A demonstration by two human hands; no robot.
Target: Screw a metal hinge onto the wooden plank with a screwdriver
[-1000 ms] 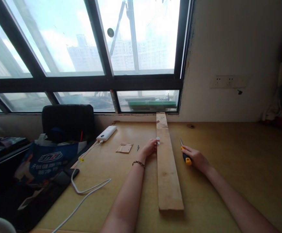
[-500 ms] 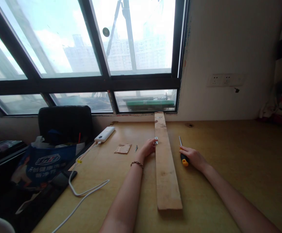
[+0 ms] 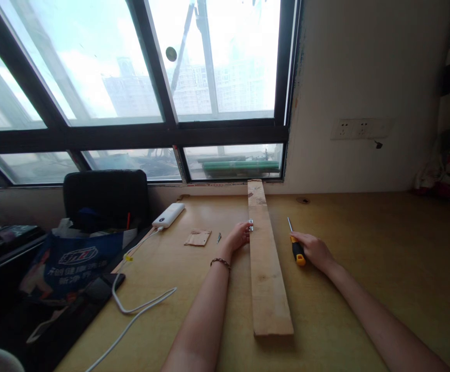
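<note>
A long wooden plank [image 3: 267, 268] lies on the table, running from near me toward the window. At its left edge, my left hand [image 3: 238, 236] pinches a small silver metal hinge [image 3: 250, 224] against the wood; the fingertips partly cover it. To the right of the plank, my right hand [image 3: 314, 251] has its fingers closed on the yellow-and-black handle of a screwdriver [image 3: 297, 252]. The tool rests low over the tabletop with its shaft pointing away from me. Several small screws [image 3: 219, 237] lie left of my left hand, beside a thin wooden piece [image 3: 198, 237] with small holes.
A white power bank [image 3: 169, 215] with a white cable [image 3: 143, 305] sits on the left of the wooden table [image 3: 356, 232]. Beyond the left table edge are a black chair [image 3: 104, 194] and a blue bag [image 3: 77, 263]. A window and a wall socket [image 3: 360, 129] are behind.
My right hand and the screwdriver have shifted slightly to the right, away from the plank. My left hand stays at the hinge. The whole view has moved a little.
</note>
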